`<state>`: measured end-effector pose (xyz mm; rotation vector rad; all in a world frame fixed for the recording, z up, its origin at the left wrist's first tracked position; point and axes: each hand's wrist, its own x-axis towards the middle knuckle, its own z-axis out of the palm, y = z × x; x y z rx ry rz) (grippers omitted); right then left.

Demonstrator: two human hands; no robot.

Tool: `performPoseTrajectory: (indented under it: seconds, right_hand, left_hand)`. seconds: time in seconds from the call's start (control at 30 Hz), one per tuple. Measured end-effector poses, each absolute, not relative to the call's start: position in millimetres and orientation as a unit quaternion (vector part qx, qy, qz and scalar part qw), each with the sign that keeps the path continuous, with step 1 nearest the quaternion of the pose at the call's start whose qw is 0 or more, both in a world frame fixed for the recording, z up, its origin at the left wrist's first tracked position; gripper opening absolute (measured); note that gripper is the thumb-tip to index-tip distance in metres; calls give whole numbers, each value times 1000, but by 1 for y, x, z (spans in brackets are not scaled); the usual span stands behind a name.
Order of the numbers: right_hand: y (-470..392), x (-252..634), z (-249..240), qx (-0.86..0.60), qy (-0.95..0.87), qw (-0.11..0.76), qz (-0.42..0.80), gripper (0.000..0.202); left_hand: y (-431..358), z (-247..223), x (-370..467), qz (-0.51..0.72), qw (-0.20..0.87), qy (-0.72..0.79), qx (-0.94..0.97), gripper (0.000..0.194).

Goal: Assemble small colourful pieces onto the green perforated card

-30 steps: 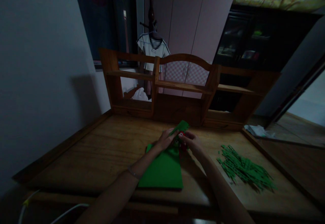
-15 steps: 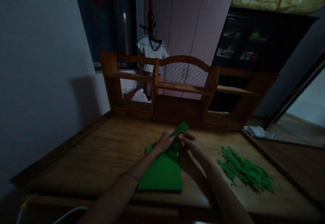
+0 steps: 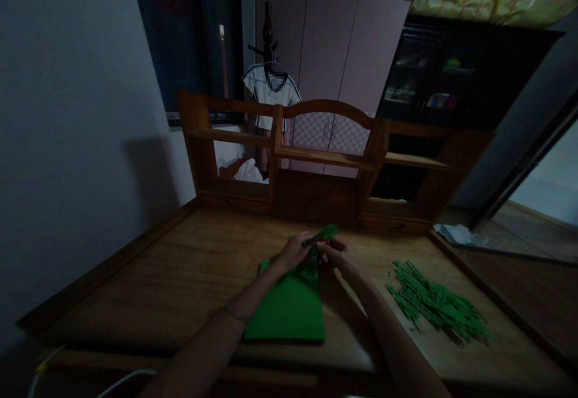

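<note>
My left hand (image 3: 295, 252) is closed on a small green sheet (image 3: 329, 231), whose far end sticks up past my fingers. My right hand (image 3: 339, 254) grips a red-handled tool (image 3: 326, 264) against that sheet's right side. Fingers cover most of the tool, and its kind is hard to make out in the dim light. Under both hands lies a larger green sheet or stack of sheets (image 3: 289, 310), flat near the table's front edge. To the right of my right forearm, a loose pile of thin green strips (image 3: 436, 301) rests on the table.
The wooden table (image 3: 171, 271) has a raised shelf unit (image 3: 323, 156) along its back edge. A wall (image 3: 81, 145) borders the left side, and a white cable (image 3: 126, 380) runs at the lower left. Tiny green scraps lie near the strips.
The small green sheet has tilted, its far end dipping slightly and showing narrower. My right hand has shifted slightly around the red-handled tool; my left hand stays almost in place.
</note>
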<state>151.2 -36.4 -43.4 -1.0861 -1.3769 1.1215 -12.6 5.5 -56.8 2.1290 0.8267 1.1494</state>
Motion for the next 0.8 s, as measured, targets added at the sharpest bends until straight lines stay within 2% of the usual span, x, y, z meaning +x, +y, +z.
performPoseTrajectory:
  seconds: [0.43, 0.8]
  right_hand:
    - [-38, 154, -39, -462, -586, 485, 456, 33]
    - [-42, 148, -34, -492, -541, 523, 438, 36]
  left_hand:
    - [10, -62, -15, 415, 279, 291, 815, 49]
    - [3, -60, -10, 417, 327, 305, 791, 37]
